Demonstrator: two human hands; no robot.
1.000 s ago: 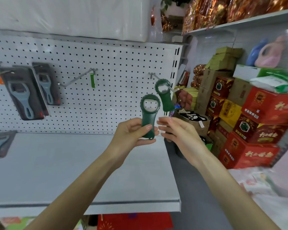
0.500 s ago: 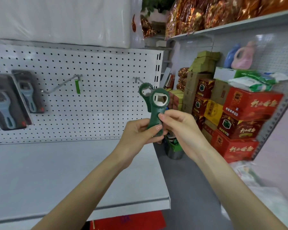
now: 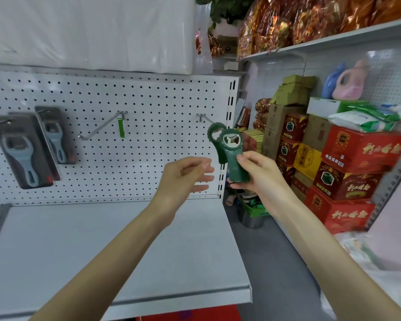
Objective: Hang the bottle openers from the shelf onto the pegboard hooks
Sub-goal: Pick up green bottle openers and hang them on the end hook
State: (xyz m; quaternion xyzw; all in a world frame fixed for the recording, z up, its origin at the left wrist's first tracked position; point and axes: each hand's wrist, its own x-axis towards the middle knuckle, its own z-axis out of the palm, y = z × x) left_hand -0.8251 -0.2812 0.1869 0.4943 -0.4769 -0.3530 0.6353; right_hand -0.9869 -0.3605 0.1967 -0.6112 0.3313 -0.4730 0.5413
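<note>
Clamped at its handle by the right hand (image 3: pixel 263 176), a green bottle opener (image 3: pixel 234 156) is held, ring above the grip, beside a second opener (image 3: pixel 214 138) on the hook (image 3: pixel 203 117). The left hand (image 3: pixel 185 176) is slack, empty. Light, stiff plastic is judged; the handle is best held.

Both openers are the same deep green: the front bottle opener (image 3: pixel 234 167) and the hooked bottle opener (image 3: pixel 220 155) right behind it. The pegboard (image 3: pixel 148 163) is white with a neat grid of black dots. The packaged openers (image 3: pixel 23 154) on the left are grey-blue on black card, and there's a bright green tag (image 3: pixel 121 128) mid-board. The shelf (image 3: pixel 102 251) is pale grey. Off to the right, the boxes (image 3: pixel 361 151) are red with gold lettering, plus a pink jug (image 3: pixel 352 82) and a blue jug (image 3: pixel 332 81).
</note>
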